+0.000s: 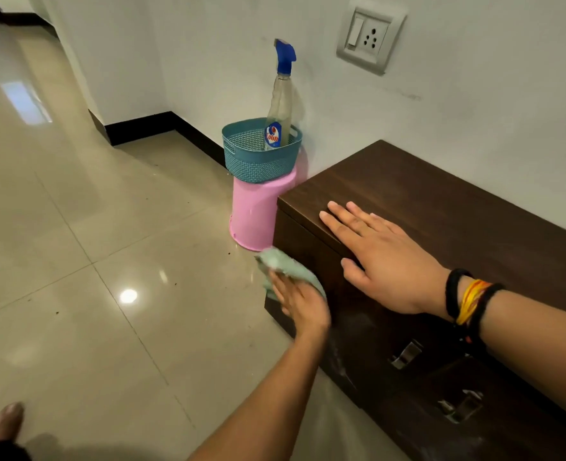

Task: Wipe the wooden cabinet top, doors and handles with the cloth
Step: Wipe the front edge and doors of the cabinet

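Your left hand point(300, 302) presses a pale green cloth point(280, 264) flat against the front of the dark wooden cabinet point(441, 201), at the door point(305, 261) nearest its far end, close to the corner. The fingers lie together and extended over the cloth rather than gripping it, and a bunched part of the cloth sticks out past your fingertips toward the floor side. Your right hand point(379, 257) rests palm down on the cabinet top near the front edge, fingers spread and holding nothing, the thumb hanging over the edge; black and yellow-orange bands point(468, 302) circle that wrist. Lower on the front, nearer to you, two metal handles point(406, 354) stand out from the doors, well apart from the cloth, and whitish streaks show on the wood around them. Just beyond the cabinet's far end, an upturned pink bucket point(255, 211) stands on the tiled floor point(75, 227) against the wall, carrying a teal perforated basket point(251, 158). A spray bottle point(280, 104) with a blue trigger head stands upright in the basket. A switch-and-socket plate point(369, 36) sits on the wall above the cabinet.
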